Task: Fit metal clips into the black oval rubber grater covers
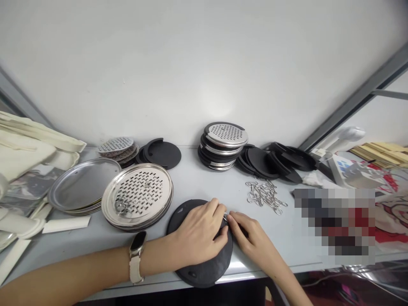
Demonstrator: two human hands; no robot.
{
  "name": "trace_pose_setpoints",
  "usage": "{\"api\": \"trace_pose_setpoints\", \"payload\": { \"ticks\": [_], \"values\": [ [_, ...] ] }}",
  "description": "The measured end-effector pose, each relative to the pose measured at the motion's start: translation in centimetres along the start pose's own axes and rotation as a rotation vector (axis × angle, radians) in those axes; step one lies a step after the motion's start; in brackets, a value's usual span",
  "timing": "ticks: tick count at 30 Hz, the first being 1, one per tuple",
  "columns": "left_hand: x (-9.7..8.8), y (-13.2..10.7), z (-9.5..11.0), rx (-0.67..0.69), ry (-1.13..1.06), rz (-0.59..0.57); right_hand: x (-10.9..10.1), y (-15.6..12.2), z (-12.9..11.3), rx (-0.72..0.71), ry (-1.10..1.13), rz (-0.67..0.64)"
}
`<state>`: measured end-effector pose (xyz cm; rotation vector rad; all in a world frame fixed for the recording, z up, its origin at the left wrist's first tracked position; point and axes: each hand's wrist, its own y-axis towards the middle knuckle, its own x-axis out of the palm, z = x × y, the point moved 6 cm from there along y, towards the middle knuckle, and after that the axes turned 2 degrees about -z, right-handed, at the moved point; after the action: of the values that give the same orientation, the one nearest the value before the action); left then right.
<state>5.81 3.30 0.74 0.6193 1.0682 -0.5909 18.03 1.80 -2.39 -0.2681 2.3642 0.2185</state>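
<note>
A round black disc (207,270) lies at the front edge of the table. My left hand (202,229) rests across it, fingers bent and gripping its right rim; a watch is on that wrist. At the same rim, my right hand (247,231) pinches a small metal wire hook (225,217) between thumb and finger. Most of the hook is hidden by the fingers. Beyond the right hand lies a loose heap of similar wire hooks (266,194). Left of the disc stands a stack of round metal grater plates (140,195) with slotted holes.
Plain metal plates (87,185) are stacked at the left. Against the wall stand a pile of graters with black rims (225,138), black discs (164,154) and more black parts (264,161). Cream-coloured pieces (32,148) crowd the left end; a blurred patch (338,225) covers the right.
</note>
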Motion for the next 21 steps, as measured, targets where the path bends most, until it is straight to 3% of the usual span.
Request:
{"api": "trace_pose_setpoints", "payload": {
  "ticks": [11,21],
  "values": [
    [-0.56,-0.05,0.55,0.061,0.028,-0.034,0.01,-0.12,0.09,-0.018,0.006,-0.051],
    [-0.72,-0.23,0.83,0.108,0.049,-0.059,-0.07,-0.45,-0.12,-0.021,-0.025,-0.018]
  ]
}}
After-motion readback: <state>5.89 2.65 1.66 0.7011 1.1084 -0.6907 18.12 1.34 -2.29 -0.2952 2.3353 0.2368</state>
